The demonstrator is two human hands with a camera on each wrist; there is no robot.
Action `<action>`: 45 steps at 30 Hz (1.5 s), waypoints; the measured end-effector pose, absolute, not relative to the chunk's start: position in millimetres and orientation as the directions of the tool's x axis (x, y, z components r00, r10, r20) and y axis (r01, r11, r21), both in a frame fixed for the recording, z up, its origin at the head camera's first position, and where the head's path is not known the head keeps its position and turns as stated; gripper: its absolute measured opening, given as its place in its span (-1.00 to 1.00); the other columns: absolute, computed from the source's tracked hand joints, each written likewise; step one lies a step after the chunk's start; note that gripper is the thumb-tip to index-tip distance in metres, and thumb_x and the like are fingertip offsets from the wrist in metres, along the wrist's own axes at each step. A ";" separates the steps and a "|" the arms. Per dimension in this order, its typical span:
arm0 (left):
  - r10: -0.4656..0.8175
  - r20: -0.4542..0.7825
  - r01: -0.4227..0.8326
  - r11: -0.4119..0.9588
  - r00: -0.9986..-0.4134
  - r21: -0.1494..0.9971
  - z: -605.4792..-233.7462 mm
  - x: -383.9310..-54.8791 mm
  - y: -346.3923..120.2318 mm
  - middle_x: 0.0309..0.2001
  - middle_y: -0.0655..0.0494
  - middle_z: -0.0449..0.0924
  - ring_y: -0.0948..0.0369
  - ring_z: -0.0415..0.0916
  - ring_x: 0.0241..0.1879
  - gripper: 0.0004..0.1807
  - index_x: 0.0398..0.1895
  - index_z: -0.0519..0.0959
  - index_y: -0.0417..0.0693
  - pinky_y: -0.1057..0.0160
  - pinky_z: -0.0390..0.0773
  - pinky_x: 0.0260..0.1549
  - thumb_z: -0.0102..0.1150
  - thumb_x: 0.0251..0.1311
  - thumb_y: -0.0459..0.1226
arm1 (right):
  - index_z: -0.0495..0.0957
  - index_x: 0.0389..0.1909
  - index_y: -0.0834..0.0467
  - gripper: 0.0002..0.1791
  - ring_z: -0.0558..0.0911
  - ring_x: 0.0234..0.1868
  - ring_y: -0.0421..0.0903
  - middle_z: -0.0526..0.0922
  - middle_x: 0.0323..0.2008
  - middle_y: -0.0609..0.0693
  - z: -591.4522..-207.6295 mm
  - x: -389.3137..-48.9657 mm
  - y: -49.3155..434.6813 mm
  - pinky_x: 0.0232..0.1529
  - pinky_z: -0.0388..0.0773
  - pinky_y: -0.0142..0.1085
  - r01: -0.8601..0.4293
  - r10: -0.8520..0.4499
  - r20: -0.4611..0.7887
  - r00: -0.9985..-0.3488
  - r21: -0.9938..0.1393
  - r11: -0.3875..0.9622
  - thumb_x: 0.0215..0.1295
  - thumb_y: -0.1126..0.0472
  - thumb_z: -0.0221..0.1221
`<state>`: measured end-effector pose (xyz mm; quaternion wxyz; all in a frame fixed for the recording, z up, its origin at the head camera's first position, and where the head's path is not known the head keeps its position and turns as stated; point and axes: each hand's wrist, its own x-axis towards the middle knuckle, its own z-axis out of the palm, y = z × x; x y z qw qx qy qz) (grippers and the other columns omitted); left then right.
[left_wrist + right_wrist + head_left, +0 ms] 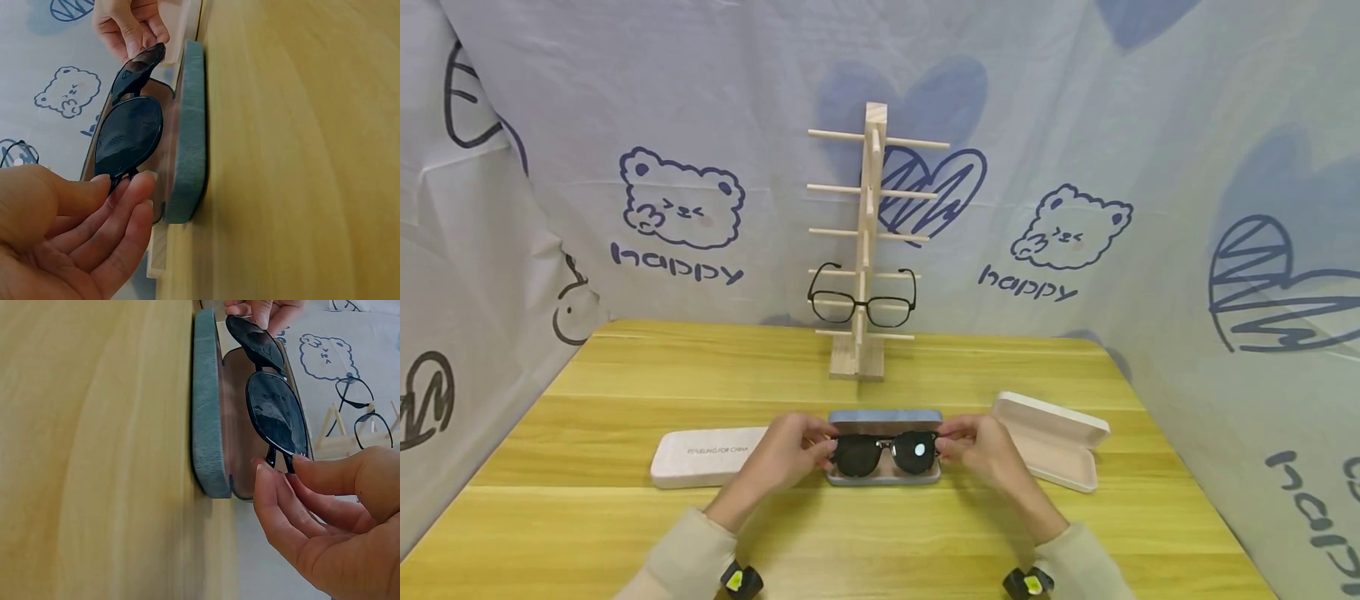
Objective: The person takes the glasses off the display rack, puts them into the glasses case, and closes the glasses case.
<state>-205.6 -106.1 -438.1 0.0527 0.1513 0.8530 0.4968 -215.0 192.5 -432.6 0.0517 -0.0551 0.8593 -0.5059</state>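
A closed white case (677, 460) lies at nine o'clock from the middle of a wood-grained tabletop (880, 542), its right end hidden behind a person's left hand (786, 448). That hand, at the end of a cream sleeve (681, 554), has its thumb and forefinger brought together on the nine o'clock end of a pair of dark sunglasses (859, 457), the other fingers loosely bent. Just shy of twelve o'clock, a pale wooden rack (871, 208) with rows of pegs carries black-framed eyeglasses (861, 305) on its lower part. In front of it, a blue case (886, 416) stands open, lid raised on its twelve o'clock side, with the sunglasses held level over its mouth, lenses facing six o'clock; whether they touch the lining cannot be told. The right hand (983, 448) pinches the sunglasses' three o'clock end between thumb and fingers, leaving only the frame's thickness between them. Near that hand, at three o'clock from the blue case, sits an open white case (1060, 461), its lid tipped back toward one o'clock. A sheet (685, 92) printed with bears and hearts hangs behind.
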 end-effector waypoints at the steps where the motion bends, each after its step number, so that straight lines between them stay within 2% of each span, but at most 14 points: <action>1: 0.299 0.059 0.198 0.461 -0.952 0.865 -439.0 -205.5 -105.2 -0.34 -0.12 0.76 0.07 0.74 -0.46 -0.76 0.01 0.66 -0.46 0.39 0.62 -0.55 0.22 0.32 -0.50 | 0.67 -0.12 0.46 -0.84 0.80 -0.32 0.04 0.78 -0.22 0.30 -433.7 -215.1 192.3 -0.25 0.78 -0.24 -0.038 -0.140 -0.035 -0.989 -0.874 0.484 0.30 0.48 0.29; 11: 0.158 0.018 0.089 0.456 -0.987 0.886 -446.9 -206.0 -97.9 -0.35 -0.11 0.80 0.17 0.74 -0.48 -0.81 -0.09 0.72 -0.42 0.36 0.63 -0.56 0.32 0.28 -0.46 | 0.70 -0.20 0.42 -0.88 0.76 -0.41 -0.07 0.78 -0.39 0.18 -441.3 -215.6 190.7 -0.36 0.72 -0.37 -0.030 -0.106 -0.030 -0.994 -0.852 0.522 0.27 0.46 0.32; 17: 0.120 0.002 0.056 0.455 -0.993 0.889 -449.6 -207.1 -96.0 -0.39 -0.10 0.80 0.17 0.74 -0.48 -0.85 -0.17 0.75 -0.39 0.34 0.68 -0.53 0.36 0.26 -0.44 | 0.69 -0.22 0.43 -0.91 0.76 -0.40 -0.07 0.79 -0.39 0.21 -443.4 -215.8 189.4 -0.36 0.75 -0.31 -0.023 -0.095 -0.031 -0.995 -0.857 0.516 0.33 0.45 0.28; 24: 0.106 0.006 0.059 0.502 -0.994 0.863 -447.7 -206.4 -94.3 -0.48 -0.02 0.78 0.19 0.73 -0.52 -0.88 -0.22 0.77 -0.36 0.37 0.61 -0.58 0.36 0.25 -0.43 | 0.69 -0.25 0.43 -0.91 0.75 -0.42 -0.07 0.78 -0.39 0.20 -444.3 -215.9 184.7 -0.35 0.76 -0.29 -0.003 -0.067 -0.036 -0.997 -0.863 0.506 0.35 0.44 0.27; 30: 0.096 0.056 0.102 0.585 -0.994 0.805 -450.4 -208.6 -91.7 -0.58 0.07 0.75 0.30 0.64 -0.60 -0.92 -0.31 0.79 -0.28 0.37 0.56 -0.56 0.39 0.23 -0.39 | 0.75 -0.35 0.31 -0.91 0.72 -0.47 -0.16 0.78 -0.49 0.07 -447.1 -218.8 182.5 -0.48 0.62 -0.43 -0.047 -0.055 0.018 -0.998 -0.796 0.603 0.32 0.36 0.33; 34: 0.088 0.068 0.108 0.612 -0.994 0.783 -452.2 -210.7 -90.4 -0.62 0.12 0.73 0.35 0.60 -0.63 -0.94 -0.38 0.79 -0.22 0.38 0.53 -0.57 0.40 0.20 -0.39 | 0.77 -0.39 0.28 -0.91 0.70 -0.50 -0.20 0.79 -0.52 0.05 -447.5 -220.1 182.4 -0.51 0.57 -0.45 -0.065 -0.056 0.038 -0.998 -0.765 0.641 0.29 0.35 0.36; 45: 0.077 0.109 0.132 0.650 -0.991 0.748 -453.1 -210.5 -88.7 -0.60 0.13 0.73 0.36 0.59 -0.63 -0.93 -0.42 0.77 -0.25 0.39 0.50 -0.61 0.43 0.17 -0.38 | 0.80 -0.41 0.23 -0.95 0.70 -0.46 -0.24 0.81 -0.46 0.04 -450.1 -221.9 182.9 -0.40 0.63 -0.41 -0.127 -0.098 0.081 -0.992 -0.666 0.735 0.11 0.35 0.48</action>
